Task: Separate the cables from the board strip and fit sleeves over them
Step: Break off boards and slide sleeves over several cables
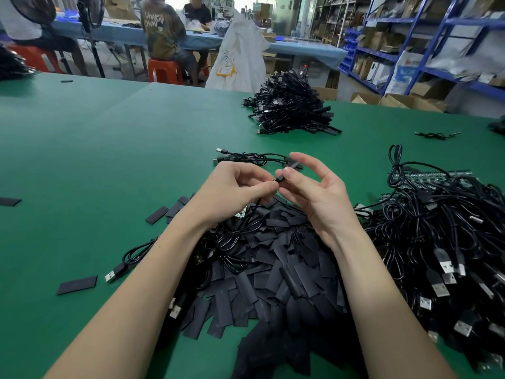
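Green table (95, 160), both hands' fingers pinching a cable end (279, 178); sleeve heap (273, 263) beneath, cable tangle (437, 242) right

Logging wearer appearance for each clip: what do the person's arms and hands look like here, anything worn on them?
Both forearms are bare as far as the frame shows; no sleeve edge is in view. The left hand and right hand wear no gloves, and no rings, watch, wrist strap or finger cots show. Nails look short and unpainted. No markings or bandages are visible on either arm.
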Demonstrator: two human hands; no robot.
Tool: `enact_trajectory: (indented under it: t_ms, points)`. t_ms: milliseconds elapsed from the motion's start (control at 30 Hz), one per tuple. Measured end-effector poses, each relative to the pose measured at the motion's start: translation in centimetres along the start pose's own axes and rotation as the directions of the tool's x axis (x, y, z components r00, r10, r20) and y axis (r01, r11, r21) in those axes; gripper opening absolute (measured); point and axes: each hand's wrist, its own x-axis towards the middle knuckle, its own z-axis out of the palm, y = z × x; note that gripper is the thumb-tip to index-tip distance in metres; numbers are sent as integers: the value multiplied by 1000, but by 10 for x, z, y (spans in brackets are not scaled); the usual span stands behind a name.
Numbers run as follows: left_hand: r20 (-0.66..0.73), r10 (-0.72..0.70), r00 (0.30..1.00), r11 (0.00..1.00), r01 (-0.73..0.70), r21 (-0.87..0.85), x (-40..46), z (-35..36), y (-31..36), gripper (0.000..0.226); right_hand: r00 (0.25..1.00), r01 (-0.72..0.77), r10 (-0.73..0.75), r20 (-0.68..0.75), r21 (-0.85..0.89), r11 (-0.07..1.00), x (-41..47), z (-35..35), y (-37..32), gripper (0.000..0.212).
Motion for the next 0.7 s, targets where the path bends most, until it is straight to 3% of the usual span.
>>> enact_trajectory:
  t_ms: [400, 700]
  points:
    - [-22, -3, 1000, 999, 1, -52, 0, 2, -3, 9, 999, 38, -37, -10, 34, 999, -1, 8, 5, 25]
    - [-8, -14, 1000, 998, 13, -66, 0, 1, -2, 6, 992, 126, -126, -3, 9, 992, 1, 5, 5, 45]
